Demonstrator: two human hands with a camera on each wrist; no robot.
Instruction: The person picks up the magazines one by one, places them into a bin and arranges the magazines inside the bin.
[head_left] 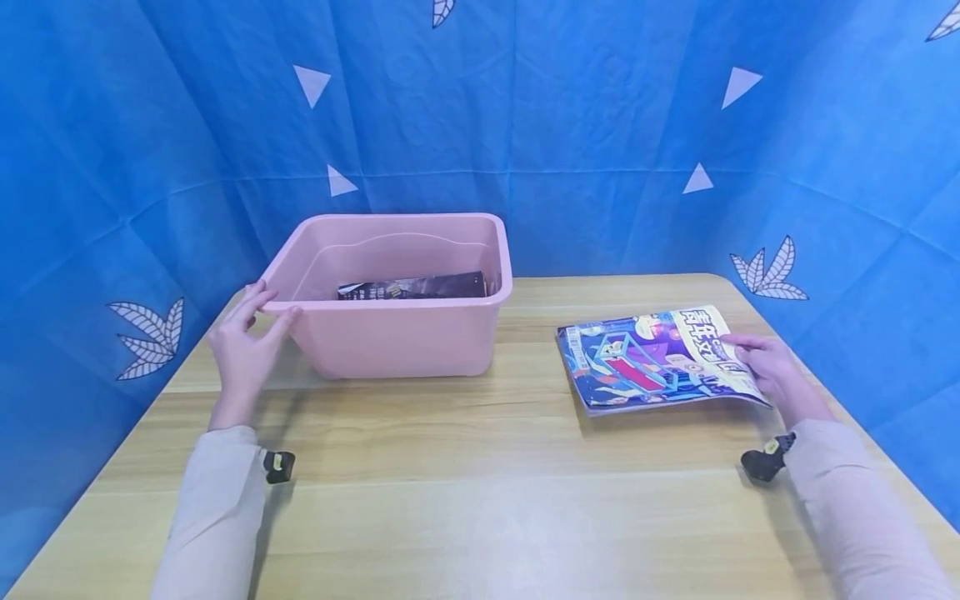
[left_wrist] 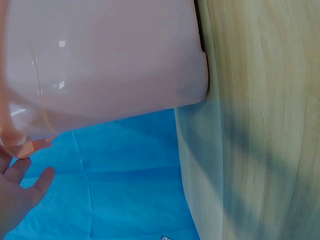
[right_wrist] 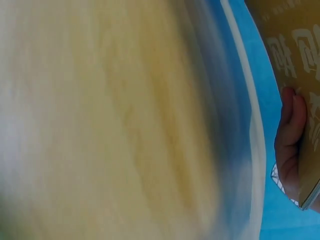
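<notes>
A wooden table (head_left: 480, 492) carries a pink bin (head_left: 397, 333) and, well apart, a magazine (head_left: 652, 358).

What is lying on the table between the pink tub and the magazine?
Nothing: in the head view, only bare wooden table separates the pink tub from the magazine that the right hand grips.

Middle: bare surface (head_left: 480, 500) between bin (head_left: 397, 333) and magazine (head_left: 652, 358); a hand could pass here.
Front: open wood between both sleeves.
Left: bin blocks the back-left; left hand (head_left: 243, 350) at its near corner.
Bin inside: a dark book (head_left: 412, 287) lies low; room above it.
Right: magazine, edge lifted by right hand (head_left: 776, 371).
Back and sides: blue cloth walls (head_left: 600, 125) close in.
</notes>
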